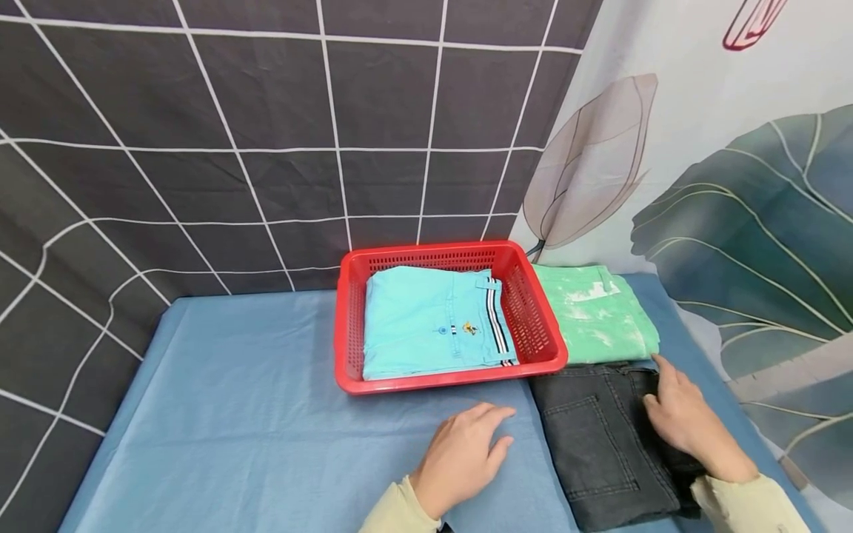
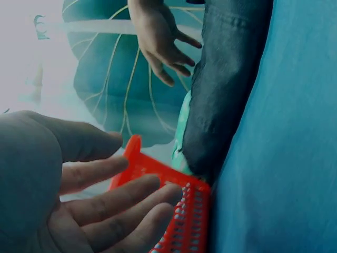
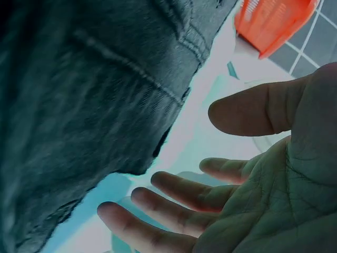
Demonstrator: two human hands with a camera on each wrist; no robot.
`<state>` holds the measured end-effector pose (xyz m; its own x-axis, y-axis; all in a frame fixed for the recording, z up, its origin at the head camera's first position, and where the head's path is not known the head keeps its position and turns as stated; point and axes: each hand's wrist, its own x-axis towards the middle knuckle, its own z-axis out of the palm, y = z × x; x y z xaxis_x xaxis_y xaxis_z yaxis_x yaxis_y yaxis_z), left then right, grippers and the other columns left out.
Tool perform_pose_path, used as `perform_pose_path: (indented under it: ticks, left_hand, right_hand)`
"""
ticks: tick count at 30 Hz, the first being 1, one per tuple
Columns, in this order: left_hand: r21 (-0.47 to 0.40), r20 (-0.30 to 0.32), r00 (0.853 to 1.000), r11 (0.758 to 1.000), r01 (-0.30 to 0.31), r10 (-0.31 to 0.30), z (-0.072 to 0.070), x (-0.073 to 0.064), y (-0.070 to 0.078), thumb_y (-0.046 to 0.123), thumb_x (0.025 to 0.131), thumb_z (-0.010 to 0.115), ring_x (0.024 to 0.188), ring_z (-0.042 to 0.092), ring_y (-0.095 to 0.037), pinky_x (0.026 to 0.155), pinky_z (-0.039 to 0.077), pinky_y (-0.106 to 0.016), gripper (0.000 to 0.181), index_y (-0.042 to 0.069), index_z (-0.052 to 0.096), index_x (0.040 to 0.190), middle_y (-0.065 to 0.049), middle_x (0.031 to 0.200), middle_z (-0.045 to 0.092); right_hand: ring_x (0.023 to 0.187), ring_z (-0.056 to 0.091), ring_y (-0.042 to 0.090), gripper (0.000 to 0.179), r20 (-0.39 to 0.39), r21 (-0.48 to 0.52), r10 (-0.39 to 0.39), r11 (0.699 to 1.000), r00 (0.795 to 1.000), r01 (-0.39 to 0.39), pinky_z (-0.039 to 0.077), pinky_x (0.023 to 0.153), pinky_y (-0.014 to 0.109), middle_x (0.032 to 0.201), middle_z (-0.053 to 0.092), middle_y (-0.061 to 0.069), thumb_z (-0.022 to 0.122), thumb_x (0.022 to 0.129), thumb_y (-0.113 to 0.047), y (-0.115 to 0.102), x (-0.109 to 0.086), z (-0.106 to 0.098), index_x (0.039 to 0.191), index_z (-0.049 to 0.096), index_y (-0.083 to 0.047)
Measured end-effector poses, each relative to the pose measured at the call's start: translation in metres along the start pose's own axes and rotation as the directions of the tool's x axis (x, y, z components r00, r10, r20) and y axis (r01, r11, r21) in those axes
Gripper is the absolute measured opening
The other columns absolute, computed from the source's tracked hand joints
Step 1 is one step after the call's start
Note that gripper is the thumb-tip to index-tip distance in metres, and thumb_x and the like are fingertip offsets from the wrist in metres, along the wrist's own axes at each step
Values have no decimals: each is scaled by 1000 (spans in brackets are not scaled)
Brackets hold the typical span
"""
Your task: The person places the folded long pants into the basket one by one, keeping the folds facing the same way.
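Observation:
Folded dark jeans lie at the front right of the blue-covered surface. My right hand is over their right edge; in the right wrist view its fingers are spread, with nothing between them. My left hand hovers left of the jeans, in front of the basket, and its fingers are loosely extended and hold nothing. A red plastic basket holds a folded light-blue garment with a striped edge and a small embroidered motif. Behind the jeans lies a folded green garment with white patches, partly hidden by the basket.
The blue sheet stretches left of the basket. A dark cloth with white grid lines hangs behind and at the left. At the right hangs a white curtain with large leaf prints.

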<state>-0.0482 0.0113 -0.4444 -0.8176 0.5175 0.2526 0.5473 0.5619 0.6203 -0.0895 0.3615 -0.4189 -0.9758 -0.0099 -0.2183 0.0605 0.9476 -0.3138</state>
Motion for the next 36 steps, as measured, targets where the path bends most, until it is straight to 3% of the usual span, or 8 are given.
perform_pose_path:
  ticks: [4,14,17,20,26,31,36]
  left_hand:
    - [-7,38,998,999,50,-50,8,3,5,19,97,66,113,65,-12,88,55,-32,33,13,67,130,1,124,68]
    - [-68,116,982,985,156,-148,26,6,10,23,97,66,115,63,-12,90,54,-32,40,15,62,137,1,129,66]
    - [-98,131,976,978,185,-171,30,8,9,23,97,67,103,64,-6,86,53,-29,43,15,60,138,1,127,66]
    - [-134,141,972,969,209,-190,35,11,8,23,96,69,90,61,1,81,52,-24,46,13,58,140,2,120,67]
    - [-273,194,953,919,283,-235,43,16,8,20,95,71,89,63,3,79,52,-22,53,12,53,144,2,121,67]
    - [-376,239,935,863,337,-261,50,20,8,19,95,71,89,63,4,79,52,-22,58,16,49,148,3,125,65]
    - [-420,251,927,831,365,-280,56,24,8,20,95,71,85,62,6,79,52,-23,61,19,46,150,2,127,64]
  right_hand:
    - [123,27,69,68,17,-2,-2,1000,1000,2,32,94,74,137,19,56,38,99,-5,7,2,-3,148,-1,22]
    - [108,48,64,58,52,-57,-1,998,999,3,47,80,64,127,40,52,45,95,3,20,1,-8,142,19,23]
    - [108,51,63,58,73,-40,11,999,997,-8,49,79,62,125,44,51,50,96,-1,25,1,-8,141,22,24]
    - [108,53,62,67,121,-20,41,999,992,-39,50,78,60,124,45,51,58,99,-15,30,3,-9,140,23,24]
    - [106,53,61,104,216,-1,102,995,971,-104,50,77,58,121,46,50,69,91,-53,39,8,-10,139,22,26]
    - [104,56,57,111,276,16,124,991,953,-134,51,77,55,120,46,50,68,89,-60,43,11,-7,138,20,28]
    - [103,57,56,111,288,35,114,991,951,-129,52,77,54,120,46,50,68,90,-58,47,14,-5,138,18,28]
